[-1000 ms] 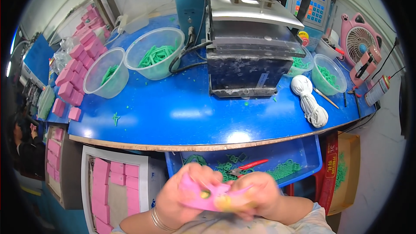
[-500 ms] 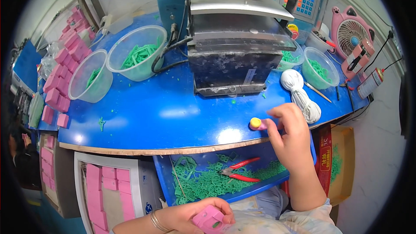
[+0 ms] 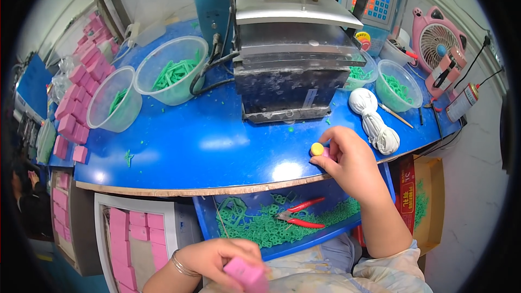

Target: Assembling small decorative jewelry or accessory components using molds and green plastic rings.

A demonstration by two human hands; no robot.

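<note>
My left hand (image 3: 214, 260), low in the view near my lap, grips a pink block (image 3: 245, 274), which is smeared by motion. My right hand (image 3: 350, 163) is at the front part of the blue table, its thumb and fingers closed around a small pink piece with a round yellow end (image 3: 317, 149). The fingers hide most of the pink part. Below the table edge, a blue tray (image 3: 206, 222) holds many small green pieces (image 3: 255, 228) and red-handled cutting pliers (image 3: 304, 222).
A press machine (image 3: 293, 92) stands at the back middle. Clear tubs (image 3: 111, 116) with green pieces flank it. A white cloth bundle (image 3: 374, 122) lies to the right, near a pink fan (image 3: 437, 43). Pink blocks (image 3: 68, 125) are stacked at left, more in a box (image 3: 119, 244).
My right fingers have closed around the yellow-ended piece. My left hand has moved slightly left and turned the pink block, so its face with the hole no longer shows.
</note>
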